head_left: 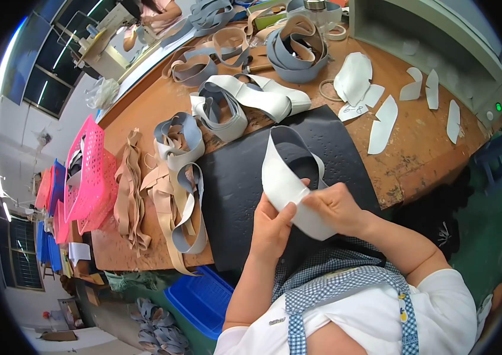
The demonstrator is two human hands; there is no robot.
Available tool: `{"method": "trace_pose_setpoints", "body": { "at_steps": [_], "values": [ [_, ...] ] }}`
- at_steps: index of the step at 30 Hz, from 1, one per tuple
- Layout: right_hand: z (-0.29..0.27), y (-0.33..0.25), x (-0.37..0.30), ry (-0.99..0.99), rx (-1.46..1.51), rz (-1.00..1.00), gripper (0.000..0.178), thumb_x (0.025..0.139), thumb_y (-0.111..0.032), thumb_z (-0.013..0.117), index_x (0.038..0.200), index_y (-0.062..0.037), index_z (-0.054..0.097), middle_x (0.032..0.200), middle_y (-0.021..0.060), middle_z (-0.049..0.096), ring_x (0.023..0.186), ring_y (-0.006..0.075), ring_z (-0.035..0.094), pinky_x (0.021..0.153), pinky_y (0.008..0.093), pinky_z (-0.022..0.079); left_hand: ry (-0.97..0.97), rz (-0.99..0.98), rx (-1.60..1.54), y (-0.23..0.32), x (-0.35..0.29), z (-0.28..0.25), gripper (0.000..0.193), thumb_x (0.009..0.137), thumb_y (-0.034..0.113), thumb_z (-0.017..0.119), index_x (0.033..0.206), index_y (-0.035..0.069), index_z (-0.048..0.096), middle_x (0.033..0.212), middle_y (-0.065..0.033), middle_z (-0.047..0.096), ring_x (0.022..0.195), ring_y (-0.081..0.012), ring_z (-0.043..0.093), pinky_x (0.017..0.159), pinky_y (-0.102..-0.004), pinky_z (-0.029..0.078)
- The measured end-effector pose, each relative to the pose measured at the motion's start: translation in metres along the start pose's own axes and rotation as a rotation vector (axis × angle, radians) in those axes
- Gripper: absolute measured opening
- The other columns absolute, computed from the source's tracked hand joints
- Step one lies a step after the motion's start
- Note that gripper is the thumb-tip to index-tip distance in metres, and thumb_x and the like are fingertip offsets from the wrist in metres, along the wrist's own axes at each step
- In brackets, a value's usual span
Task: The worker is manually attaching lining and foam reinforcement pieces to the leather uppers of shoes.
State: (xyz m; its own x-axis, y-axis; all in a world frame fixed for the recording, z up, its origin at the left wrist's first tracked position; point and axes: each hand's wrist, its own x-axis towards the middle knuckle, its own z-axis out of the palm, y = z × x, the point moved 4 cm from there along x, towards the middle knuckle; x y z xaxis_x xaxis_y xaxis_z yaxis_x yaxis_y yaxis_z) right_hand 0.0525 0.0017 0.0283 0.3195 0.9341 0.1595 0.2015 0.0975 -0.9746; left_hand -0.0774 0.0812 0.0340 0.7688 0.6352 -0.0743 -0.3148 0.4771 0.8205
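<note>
A wide white strip with a grey inner side (283, 177) is bent into a loop between my hands, above the black pitted mat (236, 201). My left hand (272, 225) pinches its near left edge, thumb on the white face. At the strip's near right part, my right hand (337, 208) grips with fingers bent; they are slightly blurred. Left of the mat lie a curled grey-and-white strip (195, 236) and tan strips (162, 188). Beyond the mat rest more white strips with grey backs (266, 100).
Flat white cut pieces (383, 127) lie at the right, before a grey-green machine housing (422, 59) with lit buttons. Rolled grey bands (289, 65) stand at the back. A pink basket (94, 189) is at the left, a blue basket (200, 302) below the table edge.
</note>
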Motion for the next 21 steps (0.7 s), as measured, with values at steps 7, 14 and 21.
{"method": "trace_pose_setpoints", "body": {
  "at_steps": [7,14,21],
  "values": [
    [-0.028,-0.018,0.028,0.112,-0.09,0.074,0.038,0.103,-0.034,0.053,0.096,0.0017,0.064,0.067,0.0105,0.067,0.063,0.0207,0.069,0.057,0.035,0.052,-0.058,-0.119,0.003,0.004,-0.015,-0.004,0.051,0.097,0.011,0.063,0.141,-0.004,0.041,0.129,-0.0259,0.062,0.114,-0.0336,0.066,0.098,-0.0464,0.054],
    [-0.026,-0.021,0.054,0.127,0.112,0.126,0.028,0.102,-0.024,0.059,0.101,0.0033,0.062,0.075,0.008,0.069,0.061,0.0111,0.064,0.054,0.0271,0.051,-0.092,-0.233,0.176,0.0,-0.02,0.009,0.048,0.096,0.004,0.062,0.138,-0.008,0.043,0.122,-0.0255,0.065,0.11,-0.0346,0.068,0.097,-0.047,0.056],
    [-0.097,-0.029,0.057,0.339,-0.169,-0.001,0.037,0.107,-0.033,0.048,0.102,-0.0021,0.067,0.083,0.0052,0.067,0.076,0.0093,0.064,0.067,0.0243,0.051,-0.427,-0.179,-0.339,0.041,-0.046,0.009,0.057,0.089,-0.001,0.063,0.138,-0.017,0.038,0.104,-0.0342,0.068,0.089,-0.0409,0.073,0.08,-0.0515,0.061]
  ]
}}
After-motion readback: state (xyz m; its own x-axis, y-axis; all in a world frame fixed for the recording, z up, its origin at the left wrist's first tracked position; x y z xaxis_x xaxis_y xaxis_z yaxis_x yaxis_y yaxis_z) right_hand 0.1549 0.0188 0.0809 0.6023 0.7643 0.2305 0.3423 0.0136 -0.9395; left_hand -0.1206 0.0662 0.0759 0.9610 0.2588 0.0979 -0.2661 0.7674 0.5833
